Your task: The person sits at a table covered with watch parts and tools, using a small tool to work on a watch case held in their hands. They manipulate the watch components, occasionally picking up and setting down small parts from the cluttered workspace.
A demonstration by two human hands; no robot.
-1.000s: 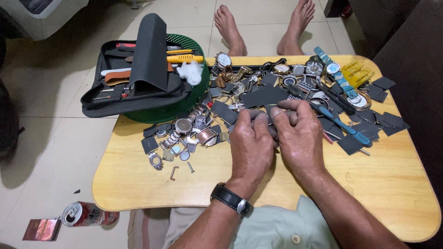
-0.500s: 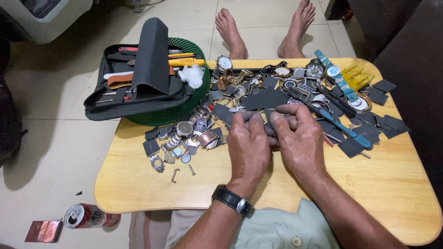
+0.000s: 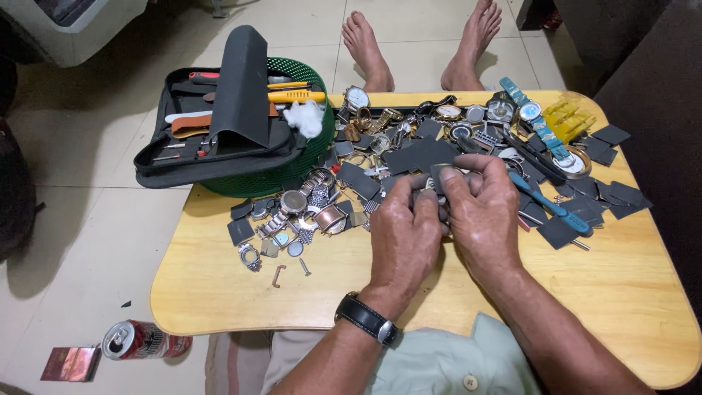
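Pinching a small dark piece between the fingertips of both hands, the person works over the middle of the low wooden table, which serves here as the landmark. In the head view, the left hand and the right hand are closed together on that piece, thumbs and forefingers meeting just above the table's centre; it is too small and too covered to say whether it is a watch part or one of the dark pads. A black wristwatch sits on the left wrist, near the table's front edge. As a judgement, the work looks to be in its middle: one piece is in hand, while most of the pile lies unsorted. Across the table's far half spread loose watches and metal bands, many dark square pads, and a blue-strapped watch toward the far right. On the table's far left corner rests a green basket bearing an open black tool case. On the floor left of the table lies a drink can; beyond the table's far edge, two bare feet show.
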